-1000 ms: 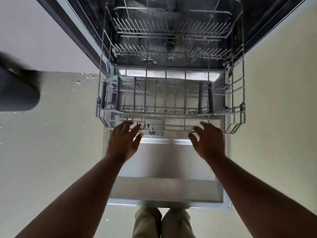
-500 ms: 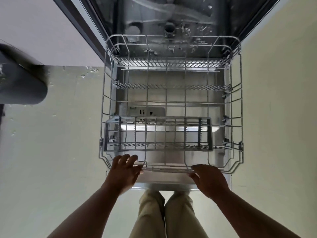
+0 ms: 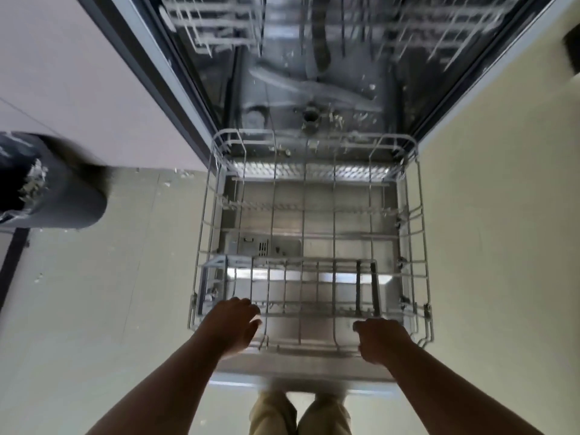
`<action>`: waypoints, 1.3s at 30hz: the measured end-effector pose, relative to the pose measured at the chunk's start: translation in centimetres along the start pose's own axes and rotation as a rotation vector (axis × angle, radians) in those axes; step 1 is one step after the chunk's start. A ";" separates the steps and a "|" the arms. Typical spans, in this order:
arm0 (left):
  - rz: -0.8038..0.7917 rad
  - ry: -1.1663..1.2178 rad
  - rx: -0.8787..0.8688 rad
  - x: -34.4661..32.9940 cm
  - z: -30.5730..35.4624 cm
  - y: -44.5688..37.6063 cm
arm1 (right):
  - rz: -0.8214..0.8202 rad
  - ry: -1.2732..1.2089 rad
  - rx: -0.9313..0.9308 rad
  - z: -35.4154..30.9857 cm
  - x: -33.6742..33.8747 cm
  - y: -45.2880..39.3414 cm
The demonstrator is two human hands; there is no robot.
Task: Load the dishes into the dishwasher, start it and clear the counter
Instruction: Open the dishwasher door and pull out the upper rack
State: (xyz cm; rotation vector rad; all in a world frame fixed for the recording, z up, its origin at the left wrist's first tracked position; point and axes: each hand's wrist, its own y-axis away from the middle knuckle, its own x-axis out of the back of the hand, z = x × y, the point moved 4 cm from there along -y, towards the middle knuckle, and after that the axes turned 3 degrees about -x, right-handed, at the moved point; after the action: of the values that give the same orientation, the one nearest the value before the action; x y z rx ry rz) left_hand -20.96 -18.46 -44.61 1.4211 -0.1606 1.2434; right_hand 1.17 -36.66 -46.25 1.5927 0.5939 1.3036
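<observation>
Nearest you, your two knees [image 3: 301, 414] in tan trousers show at the bottom edge, just below the front lip of the open dishwasher door [image 3: 301, 370]. Your two forearms reach up from there to the near rail of the lower rack [image 3: 420, 246], one on each side.

Your left hand [image 3: 233, 324] sits at the rack's near left corner, knuckles up, with the fingers curled down over the front wires; the picture is blurred there, so you cannot tell whether they actually close round a wire or only rest on it. Your right hand [image 3: 381, 340] is at the near right part of the same rail, fingers curled tight under, gripping the front wire.

The rack is one wire basket, drawn out over the door and holding no dishes. Just beyond your hands, inside its front section, stands one cutlery basket [image 3: 292, 277], a long gridded frame running across the rack. Through the wires you see the door's inner panel with one detergent compartment [image 3: 266, 246].

Farther on, the tub [image 3: 314, 89] is open, with one spray arm [image 3: 314, 86] on its floor and a second rack [image 3: 219, 23] blurred above it.

Off to your left, one dark round bin [image 3: 53, 196] stands on the pale floor [image 3: 110, 293], well apart from the rack.
</observation>
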 end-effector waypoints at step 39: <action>0.638 -0.095 0.239 29.0 3.4 1.3 | 1.150 -0.208 -0.327 4.7 25.9 14.9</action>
State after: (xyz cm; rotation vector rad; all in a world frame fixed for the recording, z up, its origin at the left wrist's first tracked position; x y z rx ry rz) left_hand -7.71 -5.97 -21.77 1.7047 -0.5814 1.7552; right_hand 10.72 -23.22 -20.95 1.7787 -0.7750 1.8478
